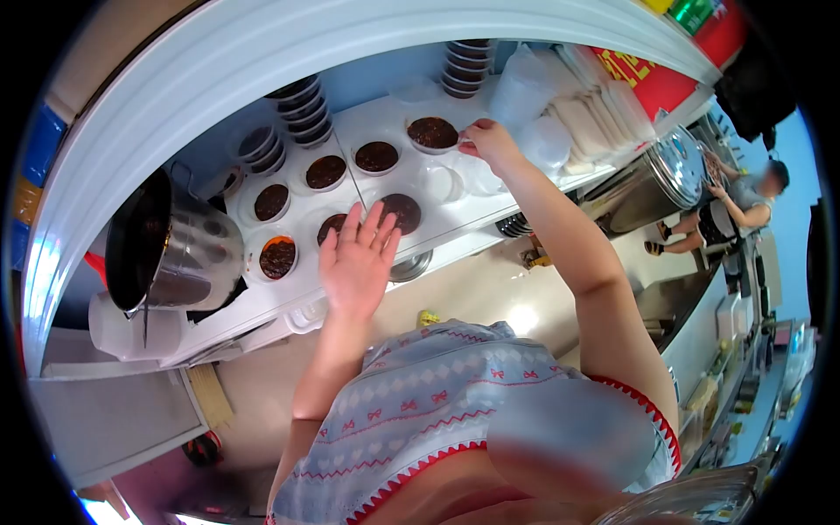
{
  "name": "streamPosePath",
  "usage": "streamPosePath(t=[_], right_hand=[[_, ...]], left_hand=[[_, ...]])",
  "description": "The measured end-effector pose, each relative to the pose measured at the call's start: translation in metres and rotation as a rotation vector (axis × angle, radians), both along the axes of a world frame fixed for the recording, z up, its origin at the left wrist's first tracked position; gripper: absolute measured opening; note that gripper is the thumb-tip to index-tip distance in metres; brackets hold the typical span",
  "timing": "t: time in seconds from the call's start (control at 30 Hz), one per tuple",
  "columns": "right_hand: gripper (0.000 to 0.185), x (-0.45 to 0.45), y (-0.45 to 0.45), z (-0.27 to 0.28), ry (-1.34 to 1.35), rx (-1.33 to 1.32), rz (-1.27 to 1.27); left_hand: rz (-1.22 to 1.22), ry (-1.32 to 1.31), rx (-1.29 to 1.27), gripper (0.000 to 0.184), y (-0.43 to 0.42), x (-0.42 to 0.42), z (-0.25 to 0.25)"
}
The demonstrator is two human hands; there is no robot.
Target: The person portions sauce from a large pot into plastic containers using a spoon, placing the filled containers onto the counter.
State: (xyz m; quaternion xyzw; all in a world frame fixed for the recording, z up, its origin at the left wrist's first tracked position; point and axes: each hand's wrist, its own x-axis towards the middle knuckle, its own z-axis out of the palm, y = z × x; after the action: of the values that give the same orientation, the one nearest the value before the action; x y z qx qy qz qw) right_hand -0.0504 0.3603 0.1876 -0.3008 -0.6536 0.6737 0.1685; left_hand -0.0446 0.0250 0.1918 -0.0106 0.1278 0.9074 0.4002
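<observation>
Several round white bowls of dark red-brown sauce stand on a white counter. My left hand point(356, 267) is open, fingers spread, just in front of two filled bowls, one of them a dark bowl point(401, 215), and partly covers the other. Farther back on the right, my right hand point(487, 145) pinches the rim of a filled bowl point(432, 134). Left of that bowl is another filled bowl point(376, 157). An empty clear bowl point(442, 184) sits between my hands.
A large steel pot point(206, 254) stands at the left. Stacked filled bowls point(304, 109) line the back. Plastic packs point(586, 122) lie at the right, near a big lidded steel pot point(669, 166). Another person point(744, 206) is at the far right.
</observation>
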Motion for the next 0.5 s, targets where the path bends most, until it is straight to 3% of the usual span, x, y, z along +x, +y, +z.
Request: streamPosePath(t=[0.23, 0.37, 0.47, 0.5], right_hand=[[0.019, -0.054, 0.046, -0.049, -0.275, 0.286, -0.042], [0.018, -0.063, 0.06, -0.074, -0.261, 0.293, 0.028], [0.018, -0.057, 0.056, -0.067, -0.217, 0.142, 0.071], [0.019, -0.057, 0.058, -0.066, -0.29, 0.331, 0.139]], left_hand=[[0.157, 0.031, -0.008, 0.052, -0.027, 0.015, -0.017], [0.186, 0.046, -0.002, 0.051, -0.032, 0.021, -0.02], [0.174, 0.046, -0.008, 0.051, -0.028, 0.025, -0.02], [0.159, 0.046, -0.003, 0.052, -0.025, 0.024, -0.02]])
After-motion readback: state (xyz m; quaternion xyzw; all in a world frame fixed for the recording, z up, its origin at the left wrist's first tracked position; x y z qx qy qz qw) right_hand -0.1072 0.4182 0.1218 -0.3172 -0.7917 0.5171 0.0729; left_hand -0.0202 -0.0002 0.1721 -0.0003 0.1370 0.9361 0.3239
